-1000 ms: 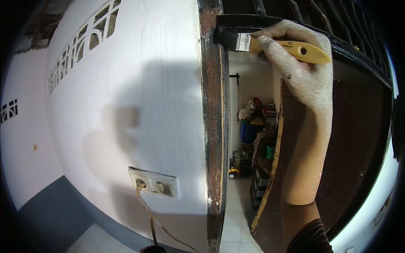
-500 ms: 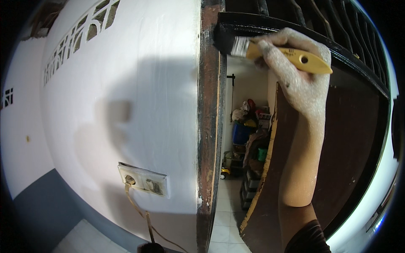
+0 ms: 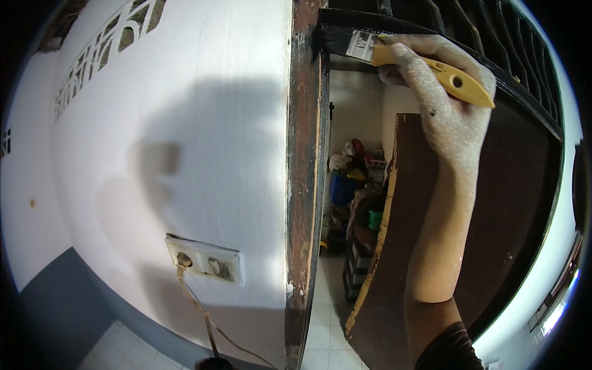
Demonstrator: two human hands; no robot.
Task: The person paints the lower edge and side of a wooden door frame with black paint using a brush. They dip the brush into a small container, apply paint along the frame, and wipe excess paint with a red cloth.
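Observation:
My right hand [image 3: 453, 123], speckled with pale paint, is closed around the yellow wooden handle of a paintbrush [image 3: 444, 74]. The fingers grip near the silver ferrule, and the handle's end slants down to the right. Dark bristles point left against the black lintel [image 3: 394, 24] of the door frame, close to its corner with the upright post [image 3: 305, 154]. Brown wear shows on much of that post; its upper part looks glossy black. My left hand is out of sight.
A brown door [image 3: 456, 246] with a chipped edge stands ajar behind my forearm. Left of the post is a white wall [image 3: 246, 185] with a socket plate [image 3: 203, 256] and plugged-in cord. Piled goods [image 3: 351, 185] stand inside the room. Dark bars [image 3: 481, 37] run above the lintel.
The brush and my right hand have moved a little to the right along the lintel, away from the corner. The whole view has shifted slightly.

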